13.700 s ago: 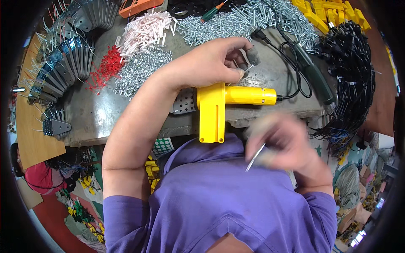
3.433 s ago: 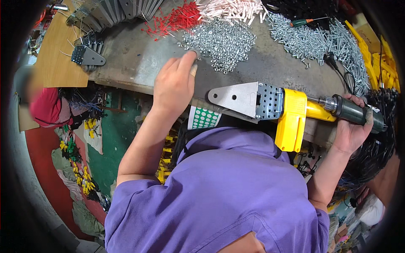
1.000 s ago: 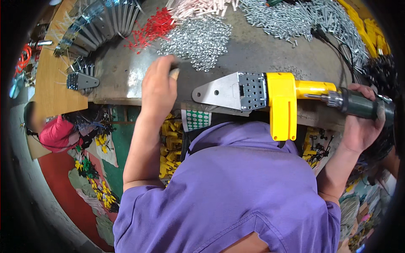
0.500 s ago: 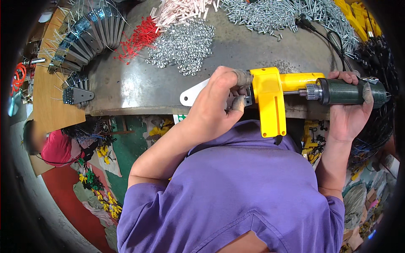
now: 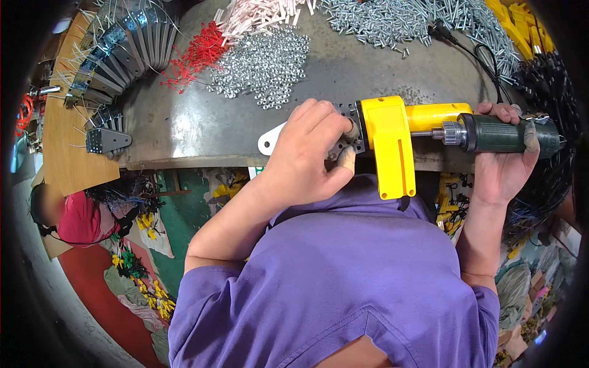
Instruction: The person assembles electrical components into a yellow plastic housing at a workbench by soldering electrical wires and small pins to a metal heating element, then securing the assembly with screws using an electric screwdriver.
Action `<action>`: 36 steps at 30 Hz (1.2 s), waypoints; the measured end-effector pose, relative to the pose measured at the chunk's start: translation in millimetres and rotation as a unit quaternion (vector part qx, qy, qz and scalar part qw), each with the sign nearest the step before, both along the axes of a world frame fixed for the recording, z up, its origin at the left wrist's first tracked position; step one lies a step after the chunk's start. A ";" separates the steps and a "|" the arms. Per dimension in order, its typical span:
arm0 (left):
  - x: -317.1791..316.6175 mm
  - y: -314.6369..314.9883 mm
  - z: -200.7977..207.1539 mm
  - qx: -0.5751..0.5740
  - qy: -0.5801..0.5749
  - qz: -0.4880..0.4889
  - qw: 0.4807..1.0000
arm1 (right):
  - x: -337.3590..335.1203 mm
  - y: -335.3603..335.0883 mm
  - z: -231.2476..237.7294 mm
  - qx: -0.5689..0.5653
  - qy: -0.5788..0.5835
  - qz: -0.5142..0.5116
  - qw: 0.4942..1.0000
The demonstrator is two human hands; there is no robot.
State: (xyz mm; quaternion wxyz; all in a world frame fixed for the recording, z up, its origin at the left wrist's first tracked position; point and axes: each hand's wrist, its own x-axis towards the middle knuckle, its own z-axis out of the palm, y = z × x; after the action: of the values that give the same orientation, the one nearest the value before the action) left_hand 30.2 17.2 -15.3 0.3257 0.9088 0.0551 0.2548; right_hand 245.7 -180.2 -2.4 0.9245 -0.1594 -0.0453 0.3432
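My left hand [image 5: 310, 150] is closed around a flat metal plate [image 5: 268, 142]. Its pale rounded end with a hole shows left of the hand, and a dark part with small holes shows by the fingertips. Wraps cover some of my fingertips. Against that end sits a yellow plastic housing [image 5: 388, 144] with a slotted leg pointing toward me and an arm to the right. My right hand [image 5: 506, 147] grips a dark green electric screwdriver [image 5: 500, 134] lying level. The screwdriver's shaft reaches the yellow housing; its tip is hidden.
Piles of nuts [image 5: 261, 64], red pieces [image 5: 202, 52], pale pink strips [image 5: 261, 15] and screws [image 5: 392, 24] lie on the metal table [image 5: 196, 132]. Perforated metal plates [image 5: 123, 52] stand at the left. A black cord [image 5: 481, 55] and black cables [image 5: 549, 92] lie right. Another person [image 5: 83, 218] is far left.
My left fingers have shifted slightly on the plate, and more of its perforated part shows beside the yellow housing. My right hand keeps its grip on the screwdriver. The whole view has shifted slightly.
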 end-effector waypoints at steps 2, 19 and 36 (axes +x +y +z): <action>-1.5 2.3 0.1 -0.010 0.011 -0.025 1.000 | -0.5 0.5 -0.3 -0.002 -0.006 -0.005 1.000; 5.6 -5.9 -3.0 -0.007 0.012 -0.002 1.000 | -3.4 7.7 -2.2 -0.046 -0.041 -0.050 0.997; -19.5 -4.1 -3.8 0.054 -0.013 0.084 0.995 | 100.0 -60.8 16.2 -0.706 -0.524 -0.065 0.472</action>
State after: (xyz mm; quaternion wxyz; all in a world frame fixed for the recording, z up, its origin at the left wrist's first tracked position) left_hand 10.7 13.0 -19.1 0.2540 0.9140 0.1133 0.2953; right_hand 345.7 -241.0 13.7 0.3227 -0.9106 -0.2532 0.0508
